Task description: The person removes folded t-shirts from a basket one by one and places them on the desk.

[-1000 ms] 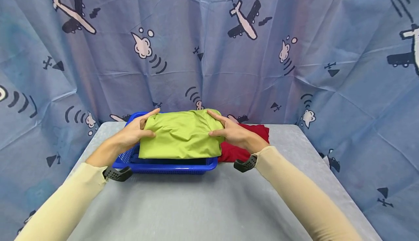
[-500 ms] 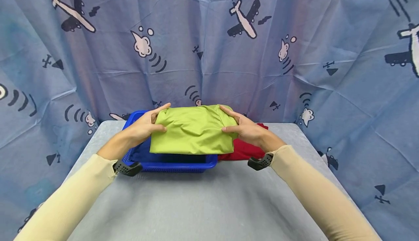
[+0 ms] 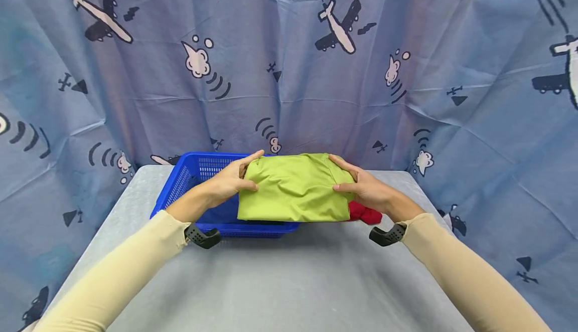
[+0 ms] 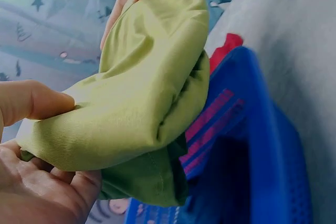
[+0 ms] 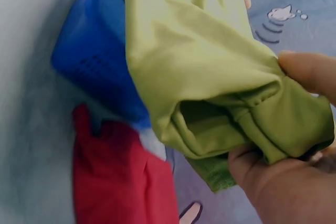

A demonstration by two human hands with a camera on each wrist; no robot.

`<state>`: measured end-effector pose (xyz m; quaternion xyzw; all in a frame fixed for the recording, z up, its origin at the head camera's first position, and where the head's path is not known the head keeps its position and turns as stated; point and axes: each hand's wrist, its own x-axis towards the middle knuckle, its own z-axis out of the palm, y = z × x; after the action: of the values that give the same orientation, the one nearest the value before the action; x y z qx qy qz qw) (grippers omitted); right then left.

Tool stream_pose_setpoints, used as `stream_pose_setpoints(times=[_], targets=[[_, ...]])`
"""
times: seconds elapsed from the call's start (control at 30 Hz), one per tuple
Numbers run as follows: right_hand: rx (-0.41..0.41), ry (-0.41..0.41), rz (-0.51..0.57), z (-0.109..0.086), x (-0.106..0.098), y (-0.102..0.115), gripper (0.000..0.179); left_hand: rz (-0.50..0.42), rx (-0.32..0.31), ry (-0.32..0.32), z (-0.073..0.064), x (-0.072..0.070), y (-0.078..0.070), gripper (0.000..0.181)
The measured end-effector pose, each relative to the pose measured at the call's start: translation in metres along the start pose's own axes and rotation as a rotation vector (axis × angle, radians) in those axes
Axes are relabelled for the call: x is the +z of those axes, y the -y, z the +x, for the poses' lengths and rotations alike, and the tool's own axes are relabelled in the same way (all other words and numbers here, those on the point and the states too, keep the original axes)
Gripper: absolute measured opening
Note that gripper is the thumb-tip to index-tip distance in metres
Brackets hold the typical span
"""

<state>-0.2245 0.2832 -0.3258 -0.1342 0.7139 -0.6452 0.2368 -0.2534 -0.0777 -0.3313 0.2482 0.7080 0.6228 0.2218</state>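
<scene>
Both hands hold up a folded lime-green garment (image 3: 295,189), one at each end. My left hand (image 3: 230,184) pinches its left end, thumb on top and fingers underneath, as the left wrist view shows. The other end is gripped by my right hand (image 3: 368,191); there the right wrist view shows an open fold (image 5: 210,124) and a seam beside the thumb. The bundle hangs in front of the right part of a blue plastic basket (image 3: 173,181) and covers part of it. Behind its right end a red cloth (image 3: 365,214) is mostly hidden.
Dark blue cloth (image 3: 219,214) lies in the basket. The basket stands at the back left of a grey-covered table (image 3: 289,282), with the red cloth to its right. A blue curtain (image 3: 289,71) printed with planes hangs directly behind the table.
Both hands have carried the green garment to the right, from over the basket to partly past its right side. More of the basket's inside now shows, and less of the red cloth.
</scene>
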Motion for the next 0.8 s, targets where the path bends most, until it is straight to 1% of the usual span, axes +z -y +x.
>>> stream_pose_setpoints(times=[0.23,0.33,0.53,0.67,0.8], targets=[[0.019,0.003,-0.048,-0.023,-0.021,-0.011,0.09,-0.036,-0.008,0.024,0.012,0.025,0.003,0.097],[0.023,0.006,-0.069,-0.03,-0.027,-0.014,0.09,-0.041,-0.009,0.04,0.015,0.033,0.003,0.097],[0.032,0.037,-0.101,-0.039,-0.039,-0.016,0.09,-0.047,-0.02,0.063,0.022,0.045,0.004,0.096],[0.034,0.022,-0.122,-0.048,-0.047,-0.016,0.09,-0.033,-0.006,0.07,0.029,0.055,0.001,0.097],[0.036,0.005,-0.156,-0.057,-0.056,-0.016,0.09,0.014,0.018,0.07,0.035,0.064,-0.001,0.098]])
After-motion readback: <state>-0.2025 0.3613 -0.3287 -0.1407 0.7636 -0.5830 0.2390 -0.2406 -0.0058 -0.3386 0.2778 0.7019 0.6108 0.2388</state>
